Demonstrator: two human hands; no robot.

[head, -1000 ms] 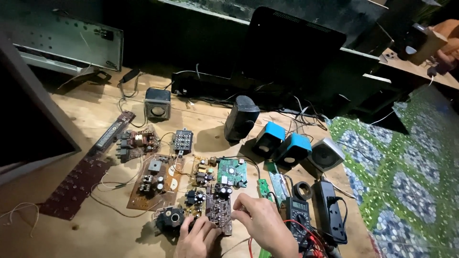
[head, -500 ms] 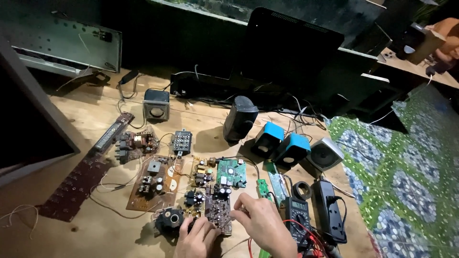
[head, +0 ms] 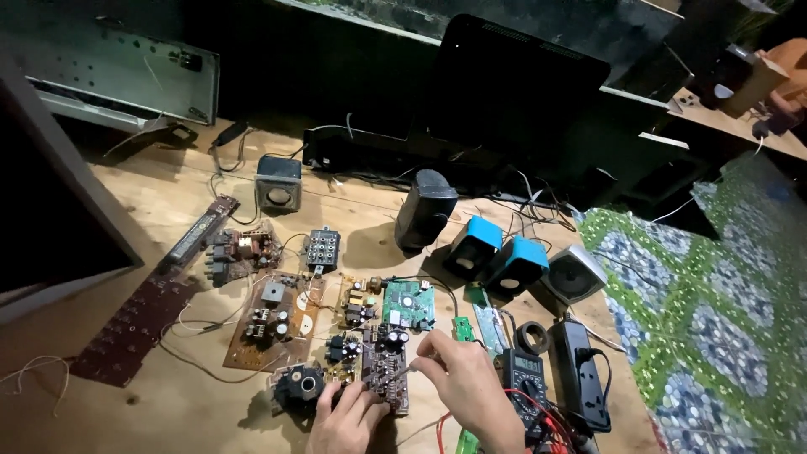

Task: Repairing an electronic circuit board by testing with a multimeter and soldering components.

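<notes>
A dark brown circuit board (head: 385,370) with black capacitors lies at the near edge of the wooden table (head: 168,412). My left hand (head: 343,418) rests its fingertips on the board's near left corner and steadies it. My right hand (head: 466,388) comes in from the right and pinches a thin metal-tipped tool (head: 407,368), whose tip touches the board's right side. A black round part (head: 301,387) sits just left of my left hand. A multimeter (head: 528,382) with red leads (head: 546,420) lies right of my right wrist.
Several other boards lie about: a green one (head: 408,304), a light brown one (head: 271,319), a long dark strip (head: 134,324). Small speakers stand behind: grey (head: 278,183), black (head: 424,210), two blue (head: 496,252), silver (head: 574,273). A black power strip (head: 582,374) and a patterned green cloth (head: 714,336) are at right.
Both hands stay on the dark brown board. My right hand has edged slightly up along the board's right side; the view has shifted a little.
</notes>
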